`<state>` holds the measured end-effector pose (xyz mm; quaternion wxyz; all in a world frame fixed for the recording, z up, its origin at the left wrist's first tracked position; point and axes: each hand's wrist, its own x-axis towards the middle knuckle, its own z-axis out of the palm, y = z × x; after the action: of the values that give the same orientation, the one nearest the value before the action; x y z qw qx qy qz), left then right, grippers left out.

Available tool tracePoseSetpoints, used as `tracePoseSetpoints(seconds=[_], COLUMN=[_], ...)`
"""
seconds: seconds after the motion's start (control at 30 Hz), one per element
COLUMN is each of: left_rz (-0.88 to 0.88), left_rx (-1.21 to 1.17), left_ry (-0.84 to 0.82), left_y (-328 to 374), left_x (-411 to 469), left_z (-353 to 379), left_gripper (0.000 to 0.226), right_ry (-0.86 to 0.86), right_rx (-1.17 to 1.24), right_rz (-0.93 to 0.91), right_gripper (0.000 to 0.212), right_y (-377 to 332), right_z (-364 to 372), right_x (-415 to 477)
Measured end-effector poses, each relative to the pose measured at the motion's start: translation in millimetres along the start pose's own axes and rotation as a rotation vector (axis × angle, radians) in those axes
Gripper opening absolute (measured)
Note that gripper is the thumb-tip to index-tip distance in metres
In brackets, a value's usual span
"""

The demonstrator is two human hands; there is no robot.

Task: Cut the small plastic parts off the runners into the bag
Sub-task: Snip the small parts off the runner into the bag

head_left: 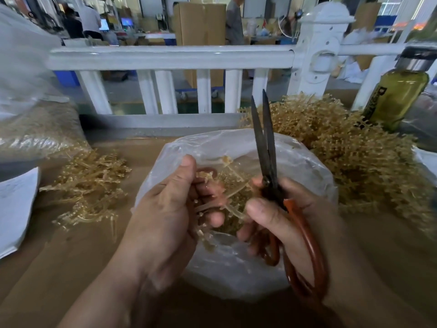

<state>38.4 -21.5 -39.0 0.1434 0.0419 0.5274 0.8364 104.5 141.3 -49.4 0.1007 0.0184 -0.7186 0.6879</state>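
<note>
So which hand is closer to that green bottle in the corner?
The right. The right hand, holding the scissors, sits below and left of the bottle; the left hand, gripping a runner, lies farther left.

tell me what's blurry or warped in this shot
Head view: the wide lens splays the white railing bars outward; the left hand and its runner look motion-soft; the scissors blades are crisper; soft sheen on the bag.
</note>
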Motion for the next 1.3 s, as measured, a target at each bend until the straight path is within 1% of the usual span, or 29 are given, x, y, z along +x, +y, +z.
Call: tracePoseSetpoints(seconds=[0.2,0.3,0.4,0.43,0.47,0.53,0.57,0.6,0.67,0.73,0.83,0.93,0.97,1.0,1.07,1.13,1.2,1.3], left_rz=[-0.066,-0.164,-0.234,-0.236,-0.231,-0.199,-0.168,-0.14,-0.127,-0.121,-0.116,-0.084,-0.057,-0.028,0.012,0.007,-0.019,-0.044], left_rx=[0.008,-0.041,-0.117,-0.144,-0.177,-0.229,-0.234,-0.239,-0.261,-0.238,-0.199,-0.202,-0.192,-0.173,-0.142,-0.116,-0.109,-0.107], left_ry=[-0.008,-0.118,-0.313,-0.361,-0.403,-0.465,-0.473,-0.478,-0.467,-0.403,-0.325,-0.256,-0.231,-0.217,-0.2,-0.202,-0.191,-0.206], left_y=[-7,-5,-1,-1,-1,-2,-3,-4,-6,-6,-7,-9,-8,-8,-8,-8,-8,-6], left_x=[-2,0,3,4,5,7,9,9,9,8,6,6,6,5,6,5,4,3], left_z=[2,1,-3,-4,-5,-5,-6,-6,-7,-8,-5,-2,-1,-2,-2,-2,-2,-1], left_gripper=[0.056,0.074,0.083,0.082,0.074,0.047,0.042,0.045,0.059,0.065,0.062,0.048,0.047,0.052,0.055,0.046,0.043,0.038], right_ry=[0.076,0.117,0.187,0.207,0.224,0.263,0.28,0.287,0.277,0.261,0.249,0.239,0.239,0.243,0.256,0.262,0.264,0.27], right_rx=[0.356,0.414,0.427,0.439,0.453,0.48,0.484,0.481,0.477,0.477,0.42,0.366,0.349,0.331,0.301,0.306,0.298,0.213], right_rz=[0.001,0.002,-0.018,-0.034,-0.049,-0.075,-0.089,-0.106,-0.136,-0.159,-0.231,-0.273,-0.284,-0.294,-0.288,-0.274,-0.268,-0.269], right_gripper=[0.033,0.025,0.022,0.022,0.022,0.023,0.024,0.024,0.024,0.026,0.025,0.024,0.024,0.025,0.033,0.036,0.035,0.03], right_y=[9,12,14,15,15,14,14,14,13,12,15,16,15,13,9,8,9,8], right_z=[-6,-8,-10,-10,-9,-10,-11,-13,-14,-16,-17,-15,-15,-13,-11,-9,-9,-11], right_x=[7,10,14,15,15,17,17,17,17,16,13,12,13,13,13,13,12,10])
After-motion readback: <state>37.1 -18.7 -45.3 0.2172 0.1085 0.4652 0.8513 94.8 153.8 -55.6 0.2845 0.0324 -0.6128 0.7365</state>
